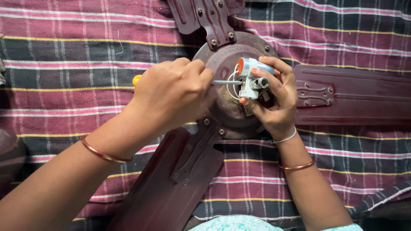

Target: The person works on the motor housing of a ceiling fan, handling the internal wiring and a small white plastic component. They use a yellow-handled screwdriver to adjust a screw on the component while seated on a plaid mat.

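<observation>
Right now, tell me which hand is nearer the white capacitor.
Right. The right hand holds the capacitor in its fingers over the fan hub. The left hand is apart to its left, reaching it only with a screwdriver.

a checked cloth [68,64] in maroon, dark and pink bands with thin yellow lines covers the whole surface. a dark red ceiling fan [227,111] lies flat on it, its three blades [359,98] spread toward the top, the right and the lower left.
</observation>
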